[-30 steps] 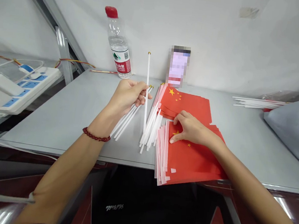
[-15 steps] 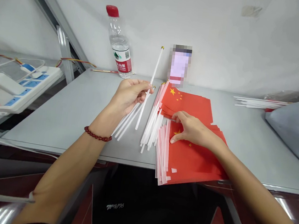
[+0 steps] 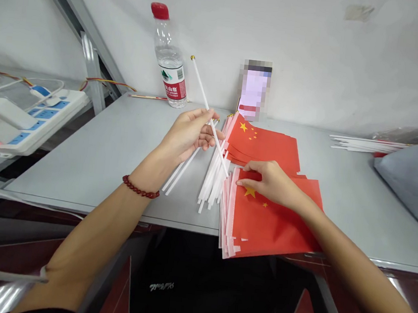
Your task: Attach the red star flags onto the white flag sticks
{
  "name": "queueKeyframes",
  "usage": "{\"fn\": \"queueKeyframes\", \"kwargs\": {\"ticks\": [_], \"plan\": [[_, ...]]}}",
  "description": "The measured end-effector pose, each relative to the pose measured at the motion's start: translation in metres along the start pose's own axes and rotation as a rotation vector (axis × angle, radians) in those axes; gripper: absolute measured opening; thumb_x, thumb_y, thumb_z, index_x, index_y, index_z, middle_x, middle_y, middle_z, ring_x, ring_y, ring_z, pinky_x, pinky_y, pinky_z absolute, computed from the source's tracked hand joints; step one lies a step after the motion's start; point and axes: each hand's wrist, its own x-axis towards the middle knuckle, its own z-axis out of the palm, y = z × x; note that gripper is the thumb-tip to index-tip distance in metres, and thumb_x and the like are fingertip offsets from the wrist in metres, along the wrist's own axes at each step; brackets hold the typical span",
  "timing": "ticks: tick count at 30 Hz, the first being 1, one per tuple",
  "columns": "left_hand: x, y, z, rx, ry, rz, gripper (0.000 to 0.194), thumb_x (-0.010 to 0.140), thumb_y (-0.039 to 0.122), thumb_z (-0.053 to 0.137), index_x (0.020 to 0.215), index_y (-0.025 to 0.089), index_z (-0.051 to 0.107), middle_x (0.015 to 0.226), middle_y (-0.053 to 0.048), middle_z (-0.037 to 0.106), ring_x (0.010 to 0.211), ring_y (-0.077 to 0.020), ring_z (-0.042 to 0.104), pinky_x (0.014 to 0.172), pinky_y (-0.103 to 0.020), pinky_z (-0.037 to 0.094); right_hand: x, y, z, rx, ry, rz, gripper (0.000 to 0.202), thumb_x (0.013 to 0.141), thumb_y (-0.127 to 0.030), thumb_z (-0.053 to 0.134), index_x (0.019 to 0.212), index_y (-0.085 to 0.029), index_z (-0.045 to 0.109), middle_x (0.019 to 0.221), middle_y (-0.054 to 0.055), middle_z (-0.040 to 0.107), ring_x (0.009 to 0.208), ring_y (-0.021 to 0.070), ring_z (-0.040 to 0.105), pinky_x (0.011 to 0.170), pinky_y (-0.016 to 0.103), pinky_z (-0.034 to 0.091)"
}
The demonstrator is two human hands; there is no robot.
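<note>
Between the thumb and fingers of my left hand is a white flagpole with a gold tip. It slants, tip up to the left, its lower end by the top left corner of a stack of red flags. These flags have yellow stars and pale sleeves along the left edge. My right hand is closed, pinching the top flag near its sleeve; the fingertips are partly hidden. Behind lie flags on poles, overlapping, their white sticks fanned toward me. Several loose poles rest under my left hand.
A water bottle and a blurred phone stand against the wall. More white sticks lie at the back right beside a grey plastic bag. A power strip with plugs is at the left. The flag stack overhangs the table's front edge.
The pole in my left hand has swung from leaning right to leaning left, its lower end moving right to the flag stack. My right thumb has shifted up nearer the top flag's sleeve.
</note>
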Motion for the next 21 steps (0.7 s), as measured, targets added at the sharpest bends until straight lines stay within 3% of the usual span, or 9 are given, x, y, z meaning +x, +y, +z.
{"fn": "queueKeyframes", "kwargs": {"ticks": [4,9,15,21], "plan": [[-0.001,-0.003,0.003,0.0,-0.046,0.017,0.015,0.09,0.033,0.057,0.095,0.019,0.053,0.063,-0.001,0.067,0.042,-0.0066,0.055,0.041,-0.015,0.039,0.0,0.002,0.001,0.115,-0.058,-0.132,0.025,0.085,-0.037,0.062,0.071,-0.016,0.063,0.064,-0.001,0.057,0.057,0.0103,0.046,0.057,0.027,0.038],[-0.003,-0.008,0.006,-0.005,-0.18,0.025,0.014,0.087,0.026,0.063,0.089,0.015,0.056,0.067,-0.003,0.068,0.045,-0.0052,0.054,0.045,-0.016,0.043,-0.003,-0.002,0.003,0.289,-0.178,-0.205,0.015,0.082,-0.03,0.065,0.084,-0.016,0.07,0.079,0.002,0.068,0.065,0.0109,0.057,0.062,0.025,0.045],[-0.007,-0.01,0.011,0.051,-0.252,0.006,0.023,0.084,0.034,0.067,0.083,0.015,0.056,0.064,-0.003,0.068,0.045,-0.0063,0.055,0.045,-0.018,0.043,-0.005,-0.006,0.006,0.27,-0.194,-0.27,0.013,0.082,-0.027,0.065,0.08,-0.016,0.07,0.073,0.002,0.068,0.061,0.0101,0.058,0.061,0.024,0.046],[-0.008,-0.013,0.015,0.07,-0.262,-0.012,0.02,0.086,0.032,0.064,0.081,0.016,0.055,0.065,-0.004,0.068,0.044,-0.0063,0.055,0.046,-0.019,0.044,-0.007,-0.008,0.005,0.227,-0.194,-0.278,0.013,0.083,-0.025,0.063,0.077,-0.016,0.068,0.068,0.0,0.064,0.059,0.0091,0.053,0.061,0.025,0.044]]}}
